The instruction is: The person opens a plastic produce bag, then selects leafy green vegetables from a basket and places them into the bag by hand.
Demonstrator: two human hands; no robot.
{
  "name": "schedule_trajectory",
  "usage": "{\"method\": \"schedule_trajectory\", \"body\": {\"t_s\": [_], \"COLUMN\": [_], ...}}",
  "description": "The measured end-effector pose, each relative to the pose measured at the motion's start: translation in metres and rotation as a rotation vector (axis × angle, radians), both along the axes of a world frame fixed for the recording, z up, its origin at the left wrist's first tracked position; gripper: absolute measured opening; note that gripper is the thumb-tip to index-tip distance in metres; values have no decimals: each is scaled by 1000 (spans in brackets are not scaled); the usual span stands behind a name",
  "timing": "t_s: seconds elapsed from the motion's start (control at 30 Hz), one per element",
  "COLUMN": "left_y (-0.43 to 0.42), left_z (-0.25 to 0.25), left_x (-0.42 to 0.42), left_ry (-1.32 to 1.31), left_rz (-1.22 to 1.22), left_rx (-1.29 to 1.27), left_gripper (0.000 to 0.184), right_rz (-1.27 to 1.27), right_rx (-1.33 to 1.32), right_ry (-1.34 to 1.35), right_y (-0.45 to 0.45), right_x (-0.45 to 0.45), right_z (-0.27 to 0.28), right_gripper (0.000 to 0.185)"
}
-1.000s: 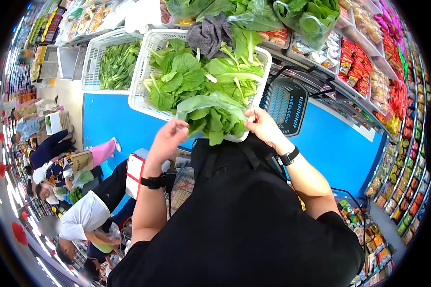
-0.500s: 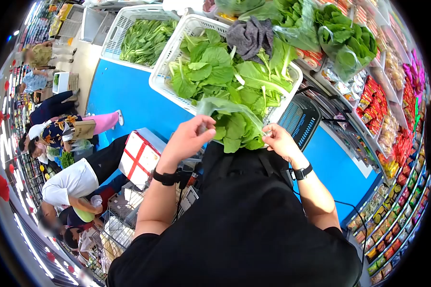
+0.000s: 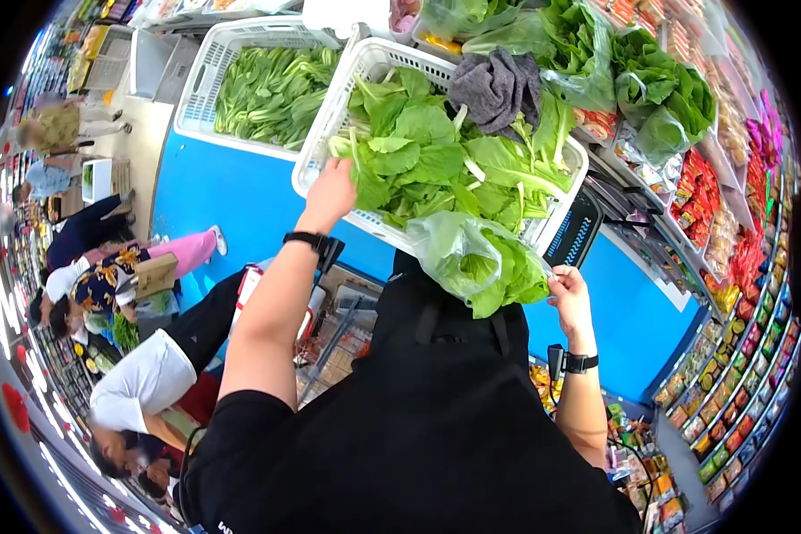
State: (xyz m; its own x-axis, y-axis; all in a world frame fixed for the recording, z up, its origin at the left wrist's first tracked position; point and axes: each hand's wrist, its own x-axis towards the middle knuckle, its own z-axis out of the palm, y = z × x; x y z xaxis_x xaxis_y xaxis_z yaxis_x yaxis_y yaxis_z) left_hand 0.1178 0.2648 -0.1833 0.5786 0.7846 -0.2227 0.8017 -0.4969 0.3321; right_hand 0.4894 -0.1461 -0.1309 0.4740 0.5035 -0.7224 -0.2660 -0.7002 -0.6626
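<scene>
A white plastic crate [image 3: 307, 165] holds loose leafy greens [image 3: 418, 133]. At its left front corner, my left hand [image 3: 331, 189] reaches in with its fingers closed at the leaves; what its fingertips hold is partly hidden. My right hand [image 3: 570, 289] pinches the edge of a clear plastic bag [image 3: 445, 254] at the crate's front right. Green leaves [image 3: 512, 276] stick out of the bag's open mouth. On top of the greens at the back of the crate lies a crumpled grey cloth [image 3: 497, 89].
Left of the crate stands another white crate [image 3: 191, 107] with greens. Bagged lettuce [image 3: 667, 89] lies at the back right, beside packaged snacks [image 3: 696, 191]. A black basket [image 3: 574, 233] is right of the crate. Several people and a shopping cart [image 3: 329, 351] are at left.
My left hand has let go of the bag and moved up and left to the crate's greens. The bag has swung lower right with my right hand, its leafy end now toward that hand.
</scene>
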Motion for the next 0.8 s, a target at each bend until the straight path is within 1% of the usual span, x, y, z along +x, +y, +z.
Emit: {"method": "schedule_trajectory", "body": {"t_s": [0.07, 0.1, 0.13, 0.2, 0.23, 0.27, 0.33, 0.37, 0.4, 0.43, 0.47, 0.5, 0.53, 0.6, 0.63, 0.7, 0.73, 0.77, 0.8], "left_y": [28, 41, 51, 67, 72, 80, 96, 98, 98, 98, 98, 92, 94, 87, 87, 89, 90, 90, 90], "left_z": [-37, -45, -53, -63, -63, -69, -79, -82, -72, -52, -29, -6, 14, 80, 103, 140, 154, 166, 181], "left_x": [-1, 0, 1, 5, 6, 7, 9, 6, 7, 8, 8, 8, 5, 6, 6, 1, -5, -12, -17], "left_ry": [193, 262, 251, 406, 438, 426, 530, 484, 477, 447, 419, 414, 472, 496, 495, 501, 504, 445, 385], "left_rz": [-101, -171, -189, -239, -294, -308, -405, -412, -417, -451, -484, -433, -459, -384, -389, -226, -228, -188, -145], "left_rx": [145, 182, 176, 231, 310, 308, 187, 256, 258, 228, 199, 249, 176, 77, 81, -89, -85, -152, -216], "left_gripper": [51, 54, 54, 51, 46, 46, 38, 22, 22, 15, 13, 13, 16, 21, 21, 38, 38, 44, 49], "right_rz": [-132, -158, -175, -299, -327, -341, -413, -423, -434, -443, -447, -429, -412, -357, -323, -290, -203, -115, -119], "right_rx": [-32, -45, -55, -82, -80, -87, -89, -91, -94, -93, -89, -77, -67, -60, -42, -22, -25, -27, -19], "right_ry": [-90, -163, -173, -197, -185, -195, -202, -208, -227, -244, -245, -294, -342, -453, -502, -550, -650, -749, -745], "right_y": [-2, -5, -10, -21, -28, -35, -40, -43, -43, -42, -40, -40, -39, -27, -21, -4, 7, 18, 32], "right_x": [-15, -21, -26, -33, -36, -40, -49, -52, -54, -55, -53, -50, -48, -43, -40, -37, -38, -39, -45], "right_z": [2, 3, 4, 7, 7, 6, 9, 11, 16, 20, 24, 29, 35, 51, 58, 71, 77, 86, 103], "right_gripper": [26, 31, 31, 37, 39, 39, 35, 35, 32, 29, 29, 26, 23, 19, 20, 20, 22, 24, 24]}}
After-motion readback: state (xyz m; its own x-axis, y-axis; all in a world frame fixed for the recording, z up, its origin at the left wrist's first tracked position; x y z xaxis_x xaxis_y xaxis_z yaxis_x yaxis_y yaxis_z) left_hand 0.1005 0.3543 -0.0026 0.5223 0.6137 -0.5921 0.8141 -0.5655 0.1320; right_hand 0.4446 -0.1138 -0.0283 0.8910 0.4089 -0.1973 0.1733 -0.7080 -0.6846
